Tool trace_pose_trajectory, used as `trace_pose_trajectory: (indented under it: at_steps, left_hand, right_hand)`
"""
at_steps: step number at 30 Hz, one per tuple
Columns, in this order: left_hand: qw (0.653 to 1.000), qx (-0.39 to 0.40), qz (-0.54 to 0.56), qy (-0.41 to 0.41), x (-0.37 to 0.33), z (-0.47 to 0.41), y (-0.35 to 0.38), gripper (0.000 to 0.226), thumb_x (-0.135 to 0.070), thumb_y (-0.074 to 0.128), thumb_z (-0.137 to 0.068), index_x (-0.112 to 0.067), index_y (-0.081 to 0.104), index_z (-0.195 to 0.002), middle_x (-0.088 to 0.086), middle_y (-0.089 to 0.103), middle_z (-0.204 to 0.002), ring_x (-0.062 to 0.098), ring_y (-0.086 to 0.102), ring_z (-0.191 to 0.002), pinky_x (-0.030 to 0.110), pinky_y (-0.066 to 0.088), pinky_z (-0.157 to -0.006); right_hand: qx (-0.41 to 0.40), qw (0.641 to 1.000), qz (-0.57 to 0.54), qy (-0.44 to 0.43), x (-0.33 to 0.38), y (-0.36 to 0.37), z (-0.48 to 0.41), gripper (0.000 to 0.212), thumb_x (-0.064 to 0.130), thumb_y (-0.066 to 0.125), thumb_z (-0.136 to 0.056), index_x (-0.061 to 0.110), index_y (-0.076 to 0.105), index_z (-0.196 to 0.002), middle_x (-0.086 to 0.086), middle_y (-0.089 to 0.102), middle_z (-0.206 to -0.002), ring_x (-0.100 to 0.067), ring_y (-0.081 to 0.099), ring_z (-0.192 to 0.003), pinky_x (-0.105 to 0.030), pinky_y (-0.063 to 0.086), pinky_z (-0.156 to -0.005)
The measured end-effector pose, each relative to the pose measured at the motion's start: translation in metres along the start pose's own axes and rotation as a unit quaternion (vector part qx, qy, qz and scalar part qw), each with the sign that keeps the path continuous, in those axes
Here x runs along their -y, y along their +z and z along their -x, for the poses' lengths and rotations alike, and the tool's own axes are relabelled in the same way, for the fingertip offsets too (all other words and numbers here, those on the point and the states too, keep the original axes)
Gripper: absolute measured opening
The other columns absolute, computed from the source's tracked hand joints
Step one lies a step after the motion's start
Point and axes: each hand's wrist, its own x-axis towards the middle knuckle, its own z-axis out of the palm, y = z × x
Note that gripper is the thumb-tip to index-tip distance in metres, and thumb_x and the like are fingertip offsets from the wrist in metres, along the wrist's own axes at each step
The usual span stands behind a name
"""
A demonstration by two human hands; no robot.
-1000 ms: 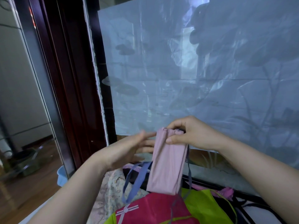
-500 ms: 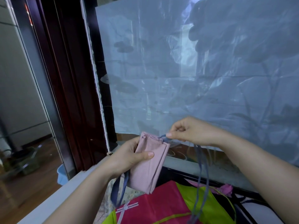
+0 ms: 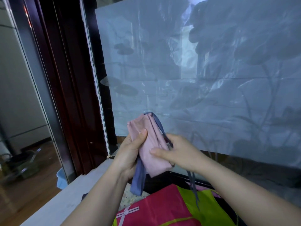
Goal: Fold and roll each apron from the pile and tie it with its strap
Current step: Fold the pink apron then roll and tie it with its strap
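Head view: folded pink cloth apron bundle (image 3: 147, 144) held in air above the pile, long axis leaning up-left. Left hand (image 3: 130, 154) clamped on its left side; right hand (image 3: 177, 152) pinches bundle and thin blue-grey strap (image 3: 158, 126) along right edge, nearer for winding.

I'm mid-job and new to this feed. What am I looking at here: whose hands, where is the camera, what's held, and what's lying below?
There is no machine: a person works with bare hands, and the single camera sits on their head, looking forward and down. The left hand grips a folded pink apron from the side, thumb on its front. The right hand holds the other side, against the blue strap that runs along that edge; more strap hangs below. Underneath lie other aprons, a red one and a green one. Behind is a large glass pane.
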Motion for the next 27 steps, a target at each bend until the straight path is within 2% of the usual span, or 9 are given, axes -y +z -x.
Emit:
trace_pose_trajectory:
  at_steps: [5,9,11,14,16,18,20,23,27]
  left_hand:
    - [1.000,0.005,0.009,-0.015,-0.005,-0.001,-0.005,0.036,-0.014,0.057,-0.083,0.000,0.059,-0.116,0.023,0.068,-0.108,0.029,0.068,-0.094,0.034,0.059,-0.074]
    - [0.943,-0.055,-0.315,0.094,-0.026,-0.002,-0.017,0.077,-0.024,0.072,-0.077,-0.032,0.031,-0.142,-0.005,0.047,-0.135,0.007,0.053,-0.116,0.027,0.046,-0.094]
    - [0.786,-0.018,-0.578,0.217,-0.042,0.002,-0.011,0.087,-0.047,0.070,-0.078,-0.039,0.018,-0.147,-0.017,0.030,-0.144,0.002,0.029,-0.135,0.033,0.029,-0.111]
    - [0.440,0.108,-0.871,0.187,-0.050,0.004,0.015,0.080,-0.069,0.053,-0.072,-0.042,0.028,-0.143,-0.018,0.036,-0.147,0.006,0.017,-0.144,0.055,-0.002,-0.117]
    - [0.371,0.147,-0.907,0.133,-0.044,0.002,0.028,0.053,-0.063,0.058,-0.078,-0.036,0.049,-0.123,-0.013,0.059,-0.118,0.011,0.046,-0.125,0.049,0.004,-0.117]
    - [0.396,0.166,-0.895,0.123,-0.040,0.000,0.031,0.036,-0.058,0.064,-0.078,-0.028,0.055,-0.096,-0.011,0.057,-0.078,0.013,0.056,-0.086,0.032,0.035,-0.098]
    - [0.497,0.179,-0.847,0.065,-0.040,0.000,0.025,0.032,-0.051,0.072,-0.076,-0.024,0.059,-0.090,-0.008,0.056,-0.068,0.013,0.053,-0.071,0.026,0.040,-0.069]
    - [0.690,0.207,-0.693,-0.009,-0.044,-0.001,0.009,0.026,-0.036,0.079,-0.076,-0.018,0.066,-0.089,0.003,0.068,-0.079,0.017,0.058,-0.069,0.032,0.045,-0.067]
    - [0.769,0.189,-0.611,0.010,-0.046,-0.004,-0.002,0.026,-0.033,0.082,-0.073,-0.016,0.064,-0.083,-0.002,0.060,-0.071,0.010,0.052,-0.065,0.028,0.038,-0.064]
  right_hand:
    - [0.017,0.997,0.066,-0.026,0.004,-0.026,-0.006,0.030,0.033,0.072,-0.082,0.012,0.060,-0.065,0.010,0.051,-0.059,-0.001,0.045,-0.054,-0.024,0.032,-0.052]
    - [0.045,0.979,0.200,-0.019,0.008,-0.046,-0.007,0.050,0.035,0.072,-0.081,0.018,0.033,-0.055,0.006,0.027,-0.052,-0.005,0.026,-0.045,-0.027,0.017,-0.048]
    - [0.082,0.965,0.248,-0.026,0.009,-0.050,-0.008,0.055,0.035,0.072,-0.081,0.017,0.028,-0.054,0.005,0.021,-0.053,-0.007,0.022,-0.045,-0.028,0.015,-0.048]
    - [0.110,0.951,0.287,-0.046,0.014,-0.046,-0.008,0.053,0.038,0.071,-0.079,0.015,0.031,-0.055,0.002,0.021,-0.053,-0.009,0.022,-0.049,-0.031,0.017,-0.050]
    - [0.126,0.951,0.276,-0.058,0.017,-0.042,-0.006,0.049,0.039,0.072,-0.078,0.011,0.037,-0.057,0.000,0.025,-0.053,-0.011,0.025,-0.051,-0.032,0.019,-0.050]
    - [0.158,0.956,0.239,-0.065,0.017,-0.041,-0.005,0.043,0.039,0.073,-0.078,0.006,0.050,-0.062,-0.001,0.034,-0.053,-0.008,0.031,-0.050,-0.028,0.023,-0.050]
    - [0.173,0.978,0.115,-0.024,0.015,-0.047,-0.001,0.036,0.049,0.070,-0.079,0.014,0.068,-0.073,0.006,0.053,-0.058,-0.002,0.045,-0.055,-0.020,0.032,-0.053]
    - [0.153,0.980,-0.112,0.051,0.004,-0.058,0.000,0.055,0.056,0.054,-0.078,0.002,0.068,-0.081,-0.001,0.053,-0.058,-0.005,0.042,-0.049,-0.015,0.032,-0.047]
    - [0.096,0.958,-0.255,0.086,-0.016,-0.042,0.004,0.034,0.039,0.058,-0.082,0.017,0.060,-0.056,-0.004,0.036,-0.055,-0.009,0.026,-0.051,-0.023,0.020,-0.049]
